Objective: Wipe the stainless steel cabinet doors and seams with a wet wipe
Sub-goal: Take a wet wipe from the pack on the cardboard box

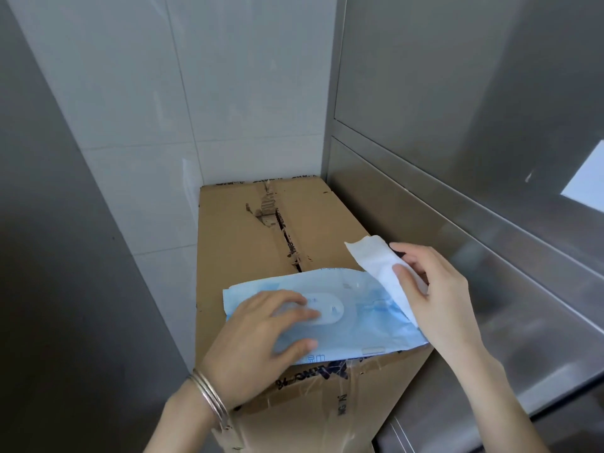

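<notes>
Now your left hand [261, 325] presses flat, fingers straight, on blue wipe pack [359, 318] atop cardboard box [248, 243]; your right hand [434, 289] pinches white wet wipe [376, 259], near steel cabinet door [457, 93] at right.

Cardboard box [248, 243] fills gap btwn tiled wall [228, 93] & steel cabinet [457, 109]; room above.

One cardboard box [248, 243]; one blue wipe pack [359, 325]; one wet wipe [376, 259]; two hands: left hand [258, 335], right hand [441, 295].
</notes>
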Available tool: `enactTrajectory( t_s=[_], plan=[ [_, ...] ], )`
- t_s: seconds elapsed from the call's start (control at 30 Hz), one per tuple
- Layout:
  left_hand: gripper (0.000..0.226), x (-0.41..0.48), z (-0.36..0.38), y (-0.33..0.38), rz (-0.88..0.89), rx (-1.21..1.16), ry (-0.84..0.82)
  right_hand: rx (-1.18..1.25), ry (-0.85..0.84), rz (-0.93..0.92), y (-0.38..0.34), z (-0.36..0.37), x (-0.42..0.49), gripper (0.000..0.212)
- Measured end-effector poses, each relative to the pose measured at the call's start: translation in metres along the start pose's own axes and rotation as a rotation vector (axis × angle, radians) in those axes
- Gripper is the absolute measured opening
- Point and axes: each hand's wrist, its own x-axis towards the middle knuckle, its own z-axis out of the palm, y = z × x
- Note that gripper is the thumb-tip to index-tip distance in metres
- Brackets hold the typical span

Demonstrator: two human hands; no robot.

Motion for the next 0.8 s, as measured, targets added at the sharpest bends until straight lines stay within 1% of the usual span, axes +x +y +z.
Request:
enactTrajectory(
  t_s=[0.07, 0.23, 0.3, 0.33, 0.43, 0.53, 0.67, 0.8],
  plan=[
    [0.058, -0.006, 0.006, 0.002, -0.027, 0.045, -0.078, 0.019, -0.015, -0.034, -0.004, 0.002, 0.0, 0.026],
    [0.042, -0.004, 0.014, 0.001, -0.098, 0.147, -0.121, 0.083, -0.096, -0.053, -0.014, 0.012, -0.001, 0.023],
    [0.04, 0.001, 0.012, -0.001, -0.124, 0.155, -0.153, 0.098, -0.13, -0.046, -0.017, 0.016, -0.001, 0.022],
    [0.044, 0.002, 0.01, -0.004, -0.128, 0.157, -0.186, 0.098, -0.139, -0.041, -0.018, 0.018, -0.001, 0.022],
    [0.067, 0.005, 0.003, -0.013, -0.105, 0.149, -0.307, 0.08, -0.113, -0.029, -0.019, 0.019, 0.0, 0.021],
    [0.072, 0.016, -0.001, -0.031, -0.124, 0.222, -0.319, 0.05, -0.07, -0.047, -0.017, 0.018, 0.004, 0.021],
    [0.056, 0.053, -0.003, -0.064, -0.187, 0.382, -0.331, 0.028, -0.091, -0.05, -0.015, 0.025, 0.014, 0.021],
    [0.051, 0.097, 0.002, -0.085, -0.22, 0.41, -0.357, 0.011, -0.111, -0.045, -0.011, 0.043, 0.021, 0.018]
  ],
)
